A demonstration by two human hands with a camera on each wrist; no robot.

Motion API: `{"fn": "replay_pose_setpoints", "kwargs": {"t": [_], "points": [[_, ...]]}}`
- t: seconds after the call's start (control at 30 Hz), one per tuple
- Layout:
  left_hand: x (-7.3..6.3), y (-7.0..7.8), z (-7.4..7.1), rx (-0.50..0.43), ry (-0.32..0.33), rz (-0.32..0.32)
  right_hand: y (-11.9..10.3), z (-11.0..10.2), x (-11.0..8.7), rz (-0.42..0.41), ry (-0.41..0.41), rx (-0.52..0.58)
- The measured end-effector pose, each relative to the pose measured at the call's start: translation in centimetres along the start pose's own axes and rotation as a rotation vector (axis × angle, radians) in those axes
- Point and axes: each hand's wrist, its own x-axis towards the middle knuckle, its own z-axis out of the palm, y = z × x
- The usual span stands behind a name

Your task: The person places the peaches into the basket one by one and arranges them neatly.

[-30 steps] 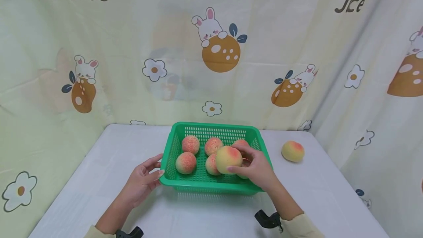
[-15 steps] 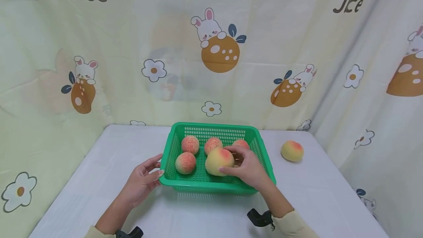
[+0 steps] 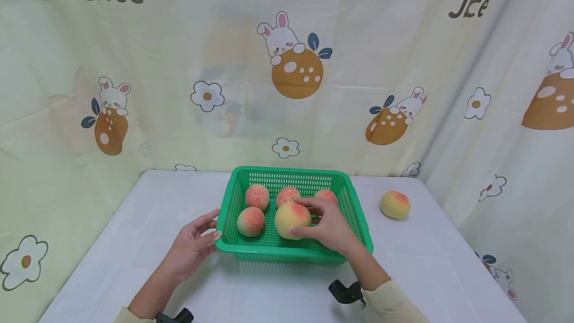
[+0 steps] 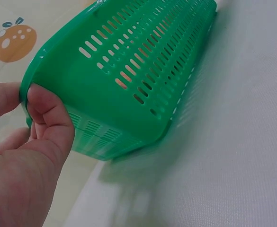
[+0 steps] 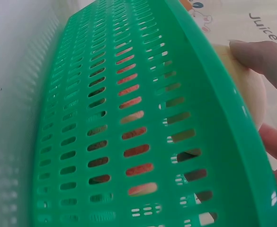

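Note:
My left hand (image 3: 194, 246) pinches the left rim of a green slotted plastic basket (image 3: 293, 254); the left wrist view shows thumb and fingers on either side of the rim. In my right hand (image 3: 329, 226) is a yellow peach (image 3: 291, 221) with a red blush, gripped between thumb and fingers inside the basket's outline. It hides whatever lies directly beneath it. Several reddish speckled peaches lie in the basket, among them one at back left (image 3: 257, 197), one at front left (image 3: 251, 222) and one at back right (image 3: 326, 196). The basket's front right interior is hidden by my right hand.
Another yellow peach with a red patch (image 3: 395, 205) lies on the white table (image 3: 179, 188), right of the basket. A printed curtain (image 3: 179, 39) hangs behind the table and along its sides.
My right hand has carried the yellow peach leftward and slightly lower within the basket, now covering the speckled peach at front middle. My left hand has stayed on the rim.

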Motion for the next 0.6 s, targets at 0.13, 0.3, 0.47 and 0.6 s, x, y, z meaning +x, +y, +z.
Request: {"fn": "replay_pose_setpoints", "kwargs": {"t": [0.13,0.3,0.47,0.6], "points": [[0.0,0.0,0.0,0.004,0.0,0.0,-0.1,0.3,0.3,-0.004,-0.003,-0.01],[-0.1,0.2,0.1,0.005,-0.002,-0.004,-0.5,0.6,0.6,0.013,-0.006,-0.04],[-0.2,0.3,0.1,0.002,-0.005,-0.006,-0.9,0.9,0.8,0.042,-0.021,-0.109],[-0.2,0.3,0.2,0.004,0.001,-0.012,-0.9,1.3,1.1,0.004,-0.077,-0.11]]}}
